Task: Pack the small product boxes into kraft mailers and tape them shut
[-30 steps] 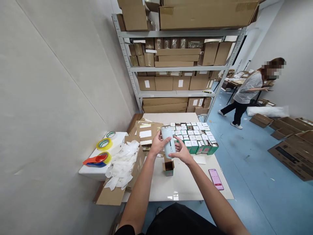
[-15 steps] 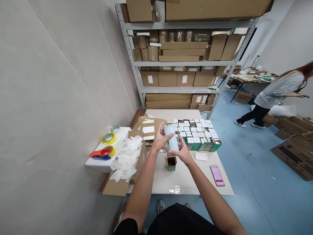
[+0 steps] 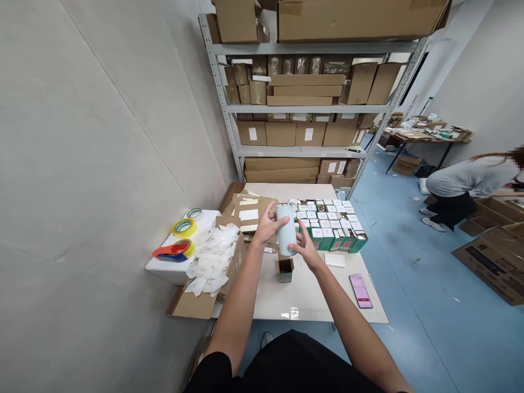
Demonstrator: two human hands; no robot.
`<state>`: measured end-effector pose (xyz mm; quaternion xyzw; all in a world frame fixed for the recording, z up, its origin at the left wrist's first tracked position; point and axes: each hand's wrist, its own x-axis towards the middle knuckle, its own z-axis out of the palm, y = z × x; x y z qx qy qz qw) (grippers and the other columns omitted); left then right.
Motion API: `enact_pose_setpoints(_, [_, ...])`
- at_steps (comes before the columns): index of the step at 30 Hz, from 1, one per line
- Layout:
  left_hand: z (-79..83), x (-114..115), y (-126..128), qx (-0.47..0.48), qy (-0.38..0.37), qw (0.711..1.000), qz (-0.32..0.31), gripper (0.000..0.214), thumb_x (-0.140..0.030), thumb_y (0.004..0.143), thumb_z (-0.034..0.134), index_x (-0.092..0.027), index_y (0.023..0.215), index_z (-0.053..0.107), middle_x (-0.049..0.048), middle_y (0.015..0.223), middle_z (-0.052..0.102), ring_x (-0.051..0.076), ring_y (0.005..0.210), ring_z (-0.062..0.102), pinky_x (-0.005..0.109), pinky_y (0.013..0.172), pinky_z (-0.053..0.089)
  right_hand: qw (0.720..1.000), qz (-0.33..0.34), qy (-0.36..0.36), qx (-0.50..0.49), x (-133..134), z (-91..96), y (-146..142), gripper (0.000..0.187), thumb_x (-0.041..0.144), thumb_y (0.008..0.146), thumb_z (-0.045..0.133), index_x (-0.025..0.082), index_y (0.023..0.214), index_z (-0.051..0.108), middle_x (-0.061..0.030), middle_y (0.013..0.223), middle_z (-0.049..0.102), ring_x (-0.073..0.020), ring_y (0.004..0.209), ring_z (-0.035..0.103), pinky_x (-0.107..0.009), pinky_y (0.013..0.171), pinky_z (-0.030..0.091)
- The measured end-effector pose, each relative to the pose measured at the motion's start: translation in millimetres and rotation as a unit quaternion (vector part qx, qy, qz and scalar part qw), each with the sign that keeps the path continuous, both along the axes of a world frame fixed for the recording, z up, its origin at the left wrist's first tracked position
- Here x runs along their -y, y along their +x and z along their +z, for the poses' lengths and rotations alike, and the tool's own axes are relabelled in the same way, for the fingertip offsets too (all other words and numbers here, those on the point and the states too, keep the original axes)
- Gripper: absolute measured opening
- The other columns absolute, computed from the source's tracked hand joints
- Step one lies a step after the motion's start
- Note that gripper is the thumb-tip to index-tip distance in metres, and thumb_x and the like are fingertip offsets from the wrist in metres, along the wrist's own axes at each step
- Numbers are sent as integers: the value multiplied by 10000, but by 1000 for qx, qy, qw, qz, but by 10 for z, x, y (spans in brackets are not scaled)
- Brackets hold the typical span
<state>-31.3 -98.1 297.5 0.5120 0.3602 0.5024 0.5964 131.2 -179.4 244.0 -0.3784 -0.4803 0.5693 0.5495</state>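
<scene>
A pale blue tumbler point(image 3: 286, 236) with a metal-coloured rim at its top is held nearly upright above the table point(image 3: 266, 300). My left hand point(image 3: 268, 225) wraps its upper left side, thumb across the front. Low on its right side, my right hand point(image 3: 305, 246) grips near the base with thumb and fingers. No lettering shows on the side facing me. Right below the tumbler stands a small green box point(image 3: 285, 277) with its flaps open. Rows of green and white boxes point(image 3: 327, 232) stand just beyond my right hand.
A phone point(image 3: 361, 292) and a white card point(image 3: 334, 260) lie on the right. White wrapping sheets point(image 3: 215, 259), flattened cardboard point(image 3: 260, 206) and tape rolls point(image 3: 184, 226) are at left. A shelf rack point(image 3: 307, 109) holds cartons behind. A person point(image 3: 462, 180) bends over boxes at right.
The tumbler has turned in my hands: its dark lettering is out of sight, and it stands straighter. The person at right has moved from walking to bending low.
</scene>
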Motion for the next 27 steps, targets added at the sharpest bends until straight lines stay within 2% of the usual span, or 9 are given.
enact_pose_setpoints(3, [-22, 13, 11, 17, -3, 999, -30, 1147, -392, 702, 933, -232, 1628, 276, 121, 1215, 732, 274, 1118, 702, 446, 1015, 554, 1000, 23, -10, -8, 7, 25, 1, 1232, 393, 683, 902, 397, 1645, 133, -48, 1199, 672, -226, 974, 682, -382, 854, 562])
enact_pose_setpoints(6, [-27, 20, 48, 11, 3, 1000, -25, 1117, -392, 661, 960, -249, 1590, 356, 133, 1308, 692, 273, 1150, 690, 421, 1009, 559, 1000, -26, 2, 7, -11, 19, -21, 1327, 353, 610, 947, 381, 1649, 122, -31, 1125, 673, -224, 937, 678, -374, 833, 561])
enact_pose_setpoints(8, [-23, 12, 70, -5, 3, 1000, 0, 1102, -394, 628, 978, -226, 1556, 406, 128, 1239, 719, 276, 1116, 701, 420, 983, 572, 999, -48, 9, 10, -20, 9, -25, 1355, 340, 597, 952, 376, 1653, 104, -23, 1106, 664, -219, 937, 674, -372, 843, 560])
enact_pose_setpoints(10, [-22, -4, 80, -10, -1, 1000, 23, 1100, -405, 626, 978, -211, 1548, 412, 109, 1134, 751, 277, 1071, 713, 431, 966, 580, 1000, -26, 6, 3, -22, 7, -9, 1328, 345, 635, 930, 385, 1654, 79, -30, 1146, 658, -217, 971, 674, -380, 873, 558])
enact_pose_setpoints(13, [-31, -32, 76, 4, -7, 1000, 10, 1139, -415, 646, 967, -216, 1587, 357, 106, 1121, 756, 275, 1078, 708, 445, 997, 563, 1000, 19, 0, -9, -28, 16, 24, 1296, 362, 683, 895, 402, 1654, 38, -38, 1182, 660, -218, 981, 680, -404, 887, 563])
enact_pose_setpoints(16, [-41, -58, 88, 3, -5, 1000, 2, 1189, -420, 667, 956, -255, 1630, 278, 123, 1235, 716, 268, 1126, 687, 447, 1020, 549, 1000, -22, 4, 14, -56, 11, 32, 1368, 353, 637, 923, 389, 1658, 13, -14, 1078, 663, -211, 898, 678, -414, 858, 575])
enact_pose_setpoints(19, [-49, -80, 120, -14, 8, 999, 40, 1259, -385, 630, 980, -279, 1644, 241, 109, 1234, 701, 252, 1103, 686, 437, 1004, 557, 996, -71, 11, 50, -93, -17, 28, 1418, 344, 586, 953, 366, 1666, 35, 2, 1012, 640, -213, 871, 664, -414, 851, 575])
enact_pose_setpoints(24, [-99, -95, 161, 22, 0, 999, 48, 1343, -381, 637, 974, -251, 1668, 123, 89, 1109, 738, 250, 1031, 709, 452, 983, 562, 1000, -14, 7, 18, -130, -58, 53, 1318, 377, 665, 902, 393, 1659, 37, -40, 1171, 650, -218, 980, 682, -406, 894, 567])
enact_pose_setpoints(27, [-124, -105, 181, 38, 2, 999, 36, 1383, -418, 638, 969, -285, 1671, 59, 111, 1205, 711, 250, 1091, 698, 438, 998, 553, 998, -45, 4, 30, -146, -88, 47, 1339, 378, 636, 919, 386, 1660, 56, -20, 1088, 652, -210, 903, 677, -391, 830, 580])
